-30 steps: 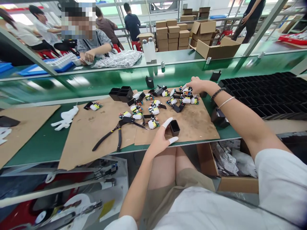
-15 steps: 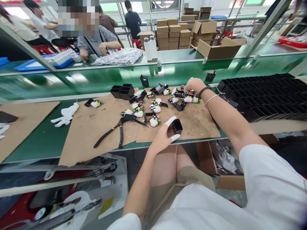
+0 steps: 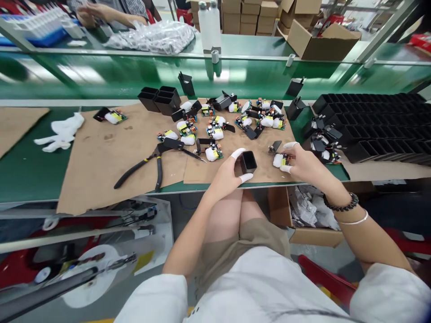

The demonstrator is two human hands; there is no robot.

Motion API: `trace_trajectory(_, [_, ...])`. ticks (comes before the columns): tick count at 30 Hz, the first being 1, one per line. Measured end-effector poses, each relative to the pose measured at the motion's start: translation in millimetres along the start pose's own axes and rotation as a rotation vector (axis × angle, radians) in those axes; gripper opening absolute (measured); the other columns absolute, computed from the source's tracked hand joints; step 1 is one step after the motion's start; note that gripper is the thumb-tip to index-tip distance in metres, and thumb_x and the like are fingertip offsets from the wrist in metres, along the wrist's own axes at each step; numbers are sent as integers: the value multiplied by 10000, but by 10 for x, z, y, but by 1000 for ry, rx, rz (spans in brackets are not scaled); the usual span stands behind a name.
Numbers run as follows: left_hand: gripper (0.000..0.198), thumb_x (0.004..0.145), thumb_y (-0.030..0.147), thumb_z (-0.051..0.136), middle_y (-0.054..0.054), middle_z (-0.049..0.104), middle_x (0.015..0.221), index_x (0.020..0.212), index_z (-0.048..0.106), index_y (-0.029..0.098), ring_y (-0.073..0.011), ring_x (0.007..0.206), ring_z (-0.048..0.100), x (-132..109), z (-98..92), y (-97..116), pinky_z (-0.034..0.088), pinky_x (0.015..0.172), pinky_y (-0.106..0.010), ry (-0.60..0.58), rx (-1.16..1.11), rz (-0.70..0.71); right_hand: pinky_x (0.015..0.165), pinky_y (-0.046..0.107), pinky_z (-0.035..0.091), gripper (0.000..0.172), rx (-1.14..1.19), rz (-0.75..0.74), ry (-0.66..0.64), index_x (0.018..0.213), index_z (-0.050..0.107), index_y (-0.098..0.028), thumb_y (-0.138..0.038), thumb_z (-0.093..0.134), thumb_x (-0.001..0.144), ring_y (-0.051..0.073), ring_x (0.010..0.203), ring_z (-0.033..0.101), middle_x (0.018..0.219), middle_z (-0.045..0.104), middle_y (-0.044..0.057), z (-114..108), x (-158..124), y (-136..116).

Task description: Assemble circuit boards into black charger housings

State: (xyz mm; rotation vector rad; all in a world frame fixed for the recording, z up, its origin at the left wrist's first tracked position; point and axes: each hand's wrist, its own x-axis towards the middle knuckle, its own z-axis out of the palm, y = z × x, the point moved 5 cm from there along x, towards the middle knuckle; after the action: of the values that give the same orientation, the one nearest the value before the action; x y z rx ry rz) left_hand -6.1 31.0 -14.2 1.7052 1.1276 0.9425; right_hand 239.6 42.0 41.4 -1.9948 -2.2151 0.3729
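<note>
My left hand (image 3: pixel 228 176), with white finger cots on thumb and forefinger, grips a square black plastic case (image 3: pixel 248 162) near the bench's front edge; its open end faces up toward me. To its right, my right hand (image 3: pixel 301 162), also in finger cots, pinches a small circuit board (image 3: pixel 280 160) with a white blob and a black end cap (image 3: pixel 275 146) attached. Several similar circuit boards (image 3: pixel 215 130) lie on the cardboard beyond my hands. Black-handled pliers (image 3: pixel 158 157) rest open to the left of my left hand.
Rows of black cases (image 3: pixel 373 121) fill the right side. More boards with caps (image 3: pixel 325 143) lie beside them. A white glove (image 3: pixel 62 130) lies at left, and two joined-looking black cases (image 3: pixel 161 99) stand behind. Below the bench is a carton (image 3: pixel 298 229) of crumpled material.
My right hand has come back from the far pile toward the front edge with a circuit board in it. My left hand still holds the case. The view has tilted downward.
</note>
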Motion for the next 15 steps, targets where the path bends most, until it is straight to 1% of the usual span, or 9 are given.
trace_trajectory(2, [753,792,266,823,-117,661,1479,1490,549,205,-334,1378,630,20,-13,14,465,1243,-506,-2,-10,19,1022,524,603,409,-59,-35,-50,1170,726,-237,-228,753,761,396,1147,730,1130,789,103,60,48,23])
trace_trajectory(3, [725,784,263,828,-112,679,1449,1459,572,198,-328,1353,646,27,-20,22,480,1229,-495,-4,-21,27,1041,541,591,365,-70,-51,-73,1098,749,-241,-208,745,734,405,1151,723,1104,791,102,49,100,35])
trace_trajectory(5, [700,761,263,849,-109,692,1422,1410,597,189,-320,1333,656,26,-26,41,488,1219,-480,-8,-53,39,1023,538,597,331,-38,-40,-101,999,771,-247,-176,745,676,395,1089,738,1018,801,83,-26,211,74])
trace_trajectory(6, [691,748,266,860,-110,692,1415,1385,606,186,-316,1330,655,14,-23,54,486,1219,-473,-6,-78,46,998,526,609,327,25,-9,-115,960,776,-248,-163,754,644,377,1031,751,970,805,69,-65,251,100])
trace_trajectory(7, [685,732,269,873,-111,693,1402,1359,610,185,-311,1323,657,-7,-15,68,488,1215,-465,1,-107,52,979,512,618,322,134,30,-131,921,779,-249,-154,769,613,354,977,758,930,807,54,-92,270,125])
trace_trajectory(8, [680,715,273,886,-109,695,1381,1330,608,186,-304,1305,666,-37,-3,82,498,1201,-458,15,-140,56,971,495,626,319,297,68,-148,883,780,-248,-149,794,580,329,937,761,900,808,39,-100,266,143])
trace_trajectory(11, [701,675,290,919,-80,694,1262,1273,562,213,-263,1164,714,-143,48,104,568,1091,-428,116,-215,44,1008,451,634,362,1037,124,-143,822,784,-237,-164,871,478,268,899,767,876,817,14,-9,128,118])
trace_trajectory(13, [726,660,284,936,-61,657,1226,1271,546,231,-239,1107,714,-185,80,114,583,1049,-412,226,-177,58,1049,429,634,373,1397,120,-95,854,787,-265,-281,877,492,240,933,781,904,826,-15,128,-33,53])
trace_trajectory(15, [694,662,268,946,-59,612,1216,1253,585,231,-237,1116,692,-184,99,123,568,1058,-406,370,-52,86,1112,423,615,341,1628,140,-39,887,779,-301,-384,831,561,225,1005,793,956,836,-37,309,-204,-38])
